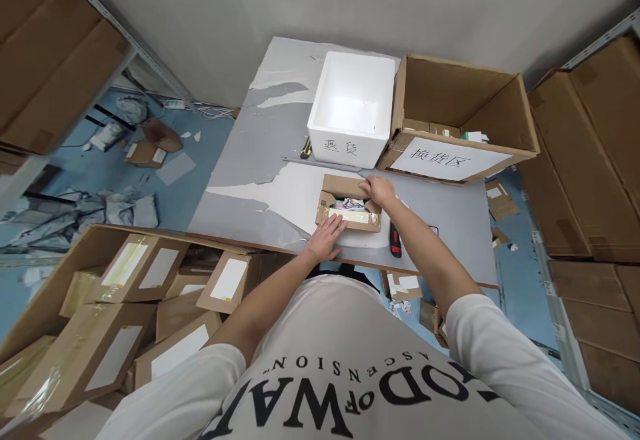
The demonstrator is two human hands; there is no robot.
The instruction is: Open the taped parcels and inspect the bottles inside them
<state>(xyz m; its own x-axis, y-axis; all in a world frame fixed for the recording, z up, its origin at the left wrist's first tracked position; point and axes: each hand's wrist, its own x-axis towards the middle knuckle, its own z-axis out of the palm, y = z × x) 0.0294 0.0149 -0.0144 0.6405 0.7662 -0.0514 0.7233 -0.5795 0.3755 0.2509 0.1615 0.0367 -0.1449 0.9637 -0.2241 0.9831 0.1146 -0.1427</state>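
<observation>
A small cardboard box (373, 221) sits with its flaps up on the table in front of me. Inside it, small items in colourful printed wrapping (353, 204) are partly visible; their kind is unclear. My left hand (326, 237) rests on the box's near left side, fingers stretched out against the cardboard. At the far right corner, my right hand (379, 191) has its fingers bent around the raised flap. A red and black utility knife (395, 240) lies just right of the box, below my right forearm.
Behind the box stand a white foam bin (349, 149) and a large open carton (457, 137) with a handwritten label. A yellow and black cutter (306, 149) lies beside the bin. Taped parcels (123, 270) fill a big carton at lower left. Shelves with boxes (575, 160) flank the table (235, 160).
</observation>
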